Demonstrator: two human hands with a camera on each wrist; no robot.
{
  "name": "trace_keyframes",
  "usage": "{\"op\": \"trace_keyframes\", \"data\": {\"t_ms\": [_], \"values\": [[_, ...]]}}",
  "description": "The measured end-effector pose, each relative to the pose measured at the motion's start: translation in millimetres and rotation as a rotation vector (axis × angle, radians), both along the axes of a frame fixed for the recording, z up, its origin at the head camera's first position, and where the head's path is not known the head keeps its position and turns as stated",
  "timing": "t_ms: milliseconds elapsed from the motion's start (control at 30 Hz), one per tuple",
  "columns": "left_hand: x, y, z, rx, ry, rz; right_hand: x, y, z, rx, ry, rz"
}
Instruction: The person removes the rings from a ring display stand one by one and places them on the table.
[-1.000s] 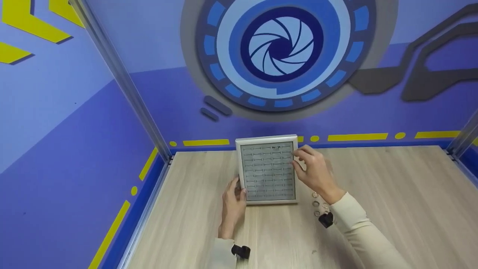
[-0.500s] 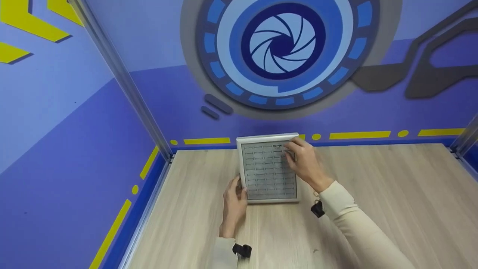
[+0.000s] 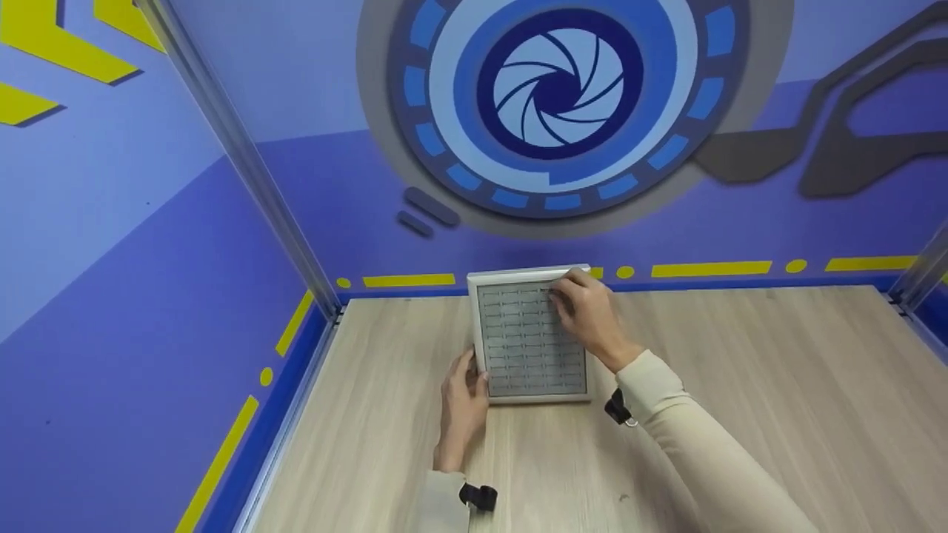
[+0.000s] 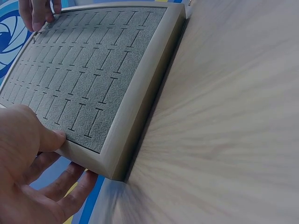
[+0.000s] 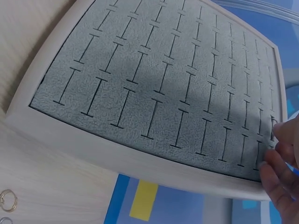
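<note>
A ring display board (image 3: 518, 348) with a pale frame and a grey slotted pad leans upright at the back of the table. My left hand (image 3: 465, 411) grips its lower left edge, thumb on the frame's front and fingers round the side, as the left wrist view shows. My right hand (image 3: 589, 311) is at the upper right of the pad, its fingertips pinching a small ring (image 5: 274, 122) at a slot in the top row. The fingers cover most of that ring.
Loose rings (image 5: 8, 199) lie on the wood-grain table (image 3: 778, 407), right of the board, mostly hidden under my right forearm in the head view. Behind the board rises a printed blue wall (image 3: 518, 244). A metal post (image 3: 244, 163) stands at the back left corner.
My right hand has moved left from the board's right edge to the ring in the top row. Its forearm now covers most of the loose rings. My left hand keeps its hold.
</note>
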State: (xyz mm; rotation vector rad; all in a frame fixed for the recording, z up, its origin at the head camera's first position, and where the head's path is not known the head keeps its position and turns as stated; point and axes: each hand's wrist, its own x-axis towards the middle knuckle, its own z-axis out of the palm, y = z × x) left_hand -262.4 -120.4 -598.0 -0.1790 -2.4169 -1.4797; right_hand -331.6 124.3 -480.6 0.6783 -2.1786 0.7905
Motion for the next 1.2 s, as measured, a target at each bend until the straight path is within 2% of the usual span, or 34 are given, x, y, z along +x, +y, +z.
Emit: {"op": "trace_keyframes", "data": {"t_ms": [300,767,967,1200], "values": [[-1.6,-1.5,0.7,-0.003,-0.007,-0.007,-3.3,-4.1,3.3,0.069,-0.011,-0.033],[-0.9,-0.7,-2.0,-0.014,0.009,0.003,-4.1,-7.5,0.2,0.088,0.001,-0.056],[-0.1,-0.6,-1.4,-0.016,0.002,0.011,-1.7,-7.3,1.5,0.09,-0.004,-0.049],[-0.9,-1.2,-3.5,-0.013,0.024,0.018,1.0,-7.0,1.6,0.09,0.017,-0.036]]}}
